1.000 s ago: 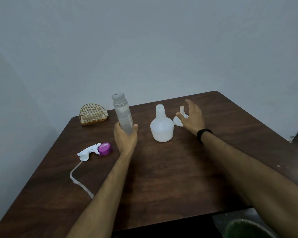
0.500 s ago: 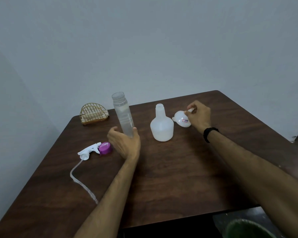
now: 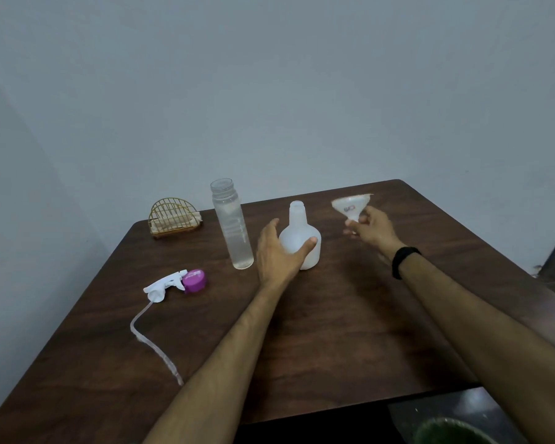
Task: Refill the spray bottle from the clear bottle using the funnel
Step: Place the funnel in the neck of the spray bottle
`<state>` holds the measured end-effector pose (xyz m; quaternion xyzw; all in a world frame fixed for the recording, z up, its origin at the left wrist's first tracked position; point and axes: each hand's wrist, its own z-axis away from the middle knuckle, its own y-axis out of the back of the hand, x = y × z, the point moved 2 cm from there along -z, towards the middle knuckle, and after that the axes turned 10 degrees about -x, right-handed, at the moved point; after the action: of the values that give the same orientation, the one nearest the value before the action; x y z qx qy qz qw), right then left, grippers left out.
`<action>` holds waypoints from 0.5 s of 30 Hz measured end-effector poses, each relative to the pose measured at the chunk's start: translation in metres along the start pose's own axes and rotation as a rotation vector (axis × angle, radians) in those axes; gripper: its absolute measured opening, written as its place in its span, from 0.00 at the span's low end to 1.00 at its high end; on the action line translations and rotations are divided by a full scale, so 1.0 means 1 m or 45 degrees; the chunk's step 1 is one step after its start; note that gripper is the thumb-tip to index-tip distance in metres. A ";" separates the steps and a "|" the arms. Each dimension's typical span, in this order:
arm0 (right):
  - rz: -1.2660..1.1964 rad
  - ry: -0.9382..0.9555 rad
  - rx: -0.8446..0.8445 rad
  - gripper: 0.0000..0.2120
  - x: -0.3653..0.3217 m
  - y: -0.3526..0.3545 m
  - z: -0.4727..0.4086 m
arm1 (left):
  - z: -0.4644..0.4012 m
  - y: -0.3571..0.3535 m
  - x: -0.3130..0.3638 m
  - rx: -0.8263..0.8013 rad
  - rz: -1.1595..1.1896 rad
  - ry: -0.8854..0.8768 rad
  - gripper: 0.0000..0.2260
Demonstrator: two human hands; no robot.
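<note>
Preparation is complete; filling has not begun. The spray bottle [image 3: 302, 241] stands uncapped on the bench [image 3: 334, 331], with the left hand [image 3: 277, 251] curled round its body. Its trigger head [image 3: 175, 281] lies detached at the left. The right hand [image 3: 370, 227] pinches the funnel [image 3: 351, 206] by the spout, raised beside the neck, not yet seated. The clear bottle [image 3: 233, 224] stands open, liquid inside. Remaining: seat funnel, pour, refit head.

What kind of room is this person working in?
Probably a plain room at home, though that is a guess: a dark wooden table pushed into a corner of bare pale walls, with a gold wire napkin holder on it.
</note>
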<state>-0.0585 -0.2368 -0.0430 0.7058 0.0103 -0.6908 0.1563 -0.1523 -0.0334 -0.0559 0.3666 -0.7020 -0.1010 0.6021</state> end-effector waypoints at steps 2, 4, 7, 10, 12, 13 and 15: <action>-0.414 0.071 -0.084 0.18 -0.020 -0.007 0.004 | -0.002 -0.006 0.002 -0.056 0.010 -0.065 0.36; -0.617 0.150 -0.160 0.14 -0.040 -0.015 0.007 | -0.001 -0.009 0.003 -0.071 0.046 -0.110 0.28; -0.611 0.283 -0.239 0.12 -0.067 -0.033 0.012 | 0.001 -0.012 0.006 -0.080 0.089 -0.118 0.29; -0.498 0.350 -0.244 0.19 -0.078 -0.049 0.015 | 0.006 -0.015 0.009 -0.121 0.111 -0.139 0.32; -0.466 0.362 -0.234 0.20 -0.076 -0.054 0.015 | 0.009 -0.016 0.010 -0.133 0.124 -0.141 0.32; -0.454 0.364 -0.226 0.20 -0.074 -0.055 0.016 | 0.010 -0.016 0.009 -0.132 0.129 -0.139 0.32; -0.421 0.362 -0.222 0.22 -0.069 -0.055 0.014 | 0.011 -0.017 0.010 -0.130 0.138 -0.150 0.33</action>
<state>-0.0882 -0.1743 0.0138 0.7686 0.2075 -0.5971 0.0984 -0.1560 -0.0549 -0.0611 0.2903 -0.7490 -0.1252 0.5823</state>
